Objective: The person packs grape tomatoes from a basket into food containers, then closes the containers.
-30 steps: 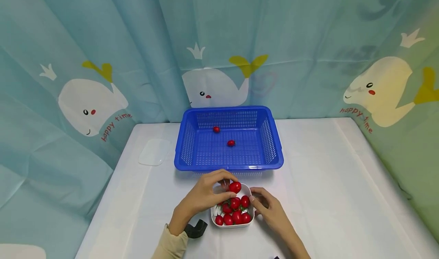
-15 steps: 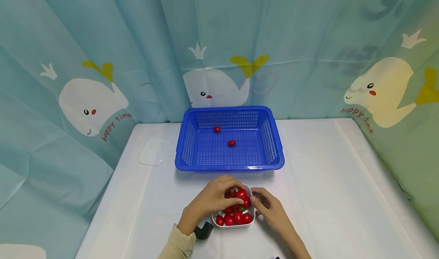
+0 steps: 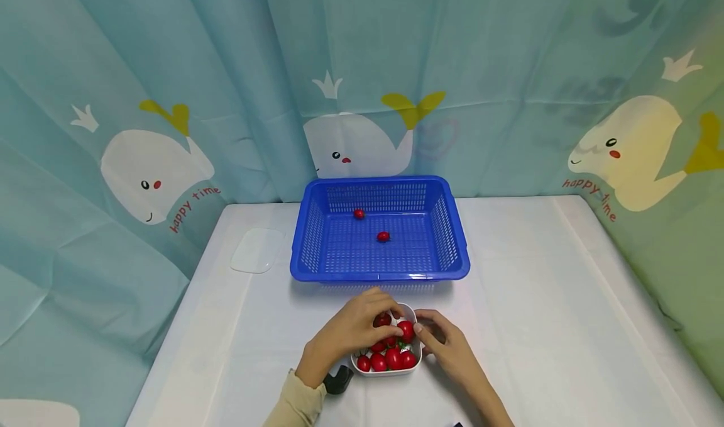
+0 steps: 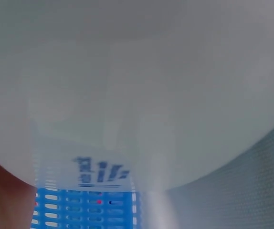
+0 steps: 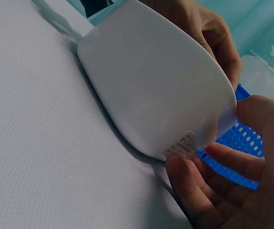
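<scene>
A small white bowl of several red cherry tomatoes stands on the white table in front of a blue plastic basket. Two cherry tomatoes lie in the basket. My left hand reaches into the bowl, its fingers curled round a tomato at the far side. My right hand grips the bowl's right rim, thumb on top. In the right wrist view the bowl sits against my right hand's fingers. The bowl's wall fills the left wrist view.
A clear plastic lid lies on the table left of the basket. A black object sits by my left wrist. Whale-print curtains close in the table at the back and both sides.
My left hand has come down from above the bowl's far rim into the bowl among the tomatoes. The right hand has stayed on the rim.
</scene>
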### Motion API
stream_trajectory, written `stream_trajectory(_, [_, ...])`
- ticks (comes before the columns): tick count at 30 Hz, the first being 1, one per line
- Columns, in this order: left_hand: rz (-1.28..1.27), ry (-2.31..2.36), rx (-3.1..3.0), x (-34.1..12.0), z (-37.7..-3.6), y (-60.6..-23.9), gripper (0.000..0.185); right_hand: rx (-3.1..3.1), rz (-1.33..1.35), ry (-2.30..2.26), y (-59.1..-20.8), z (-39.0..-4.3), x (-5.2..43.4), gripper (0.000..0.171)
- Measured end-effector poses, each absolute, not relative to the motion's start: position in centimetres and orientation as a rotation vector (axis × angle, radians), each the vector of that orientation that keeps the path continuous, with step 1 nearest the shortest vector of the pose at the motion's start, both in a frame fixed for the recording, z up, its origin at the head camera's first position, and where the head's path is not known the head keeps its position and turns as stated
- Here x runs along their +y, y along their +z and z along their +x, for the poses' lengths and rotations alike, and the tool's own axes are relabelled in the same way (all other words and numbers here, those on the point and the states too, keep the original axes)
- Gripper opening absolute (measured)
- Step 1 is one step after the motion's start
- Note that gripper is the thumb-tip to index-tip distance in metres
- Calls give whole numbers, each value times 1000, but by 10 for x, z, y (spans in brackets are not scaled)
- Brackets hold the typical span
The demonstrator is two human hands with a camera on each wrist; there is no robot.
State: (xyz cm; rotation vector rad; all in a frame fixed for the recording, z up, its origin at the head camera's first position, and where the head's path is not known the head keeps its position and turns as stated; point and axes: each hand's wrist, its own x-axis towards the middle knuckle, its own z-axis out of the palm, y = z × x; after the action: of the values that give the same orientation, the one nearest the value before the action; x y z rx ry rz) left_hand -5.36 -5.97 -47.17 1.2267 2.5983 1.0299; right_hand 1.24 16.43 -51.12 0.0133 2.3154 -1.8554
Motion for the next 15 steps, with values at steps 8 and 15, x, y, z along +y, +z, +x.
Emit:
stream_trajectory(8, [1125, 1113, 2536, -63, -53, -465, 23, 2326, 5, -1842, -514, 12, 165, 35])
stream_trajectory(15, [1132, 1209, 2513, -69, -57, -454, 23, 2308, -4, -1843, -515, 11, 166, 37])
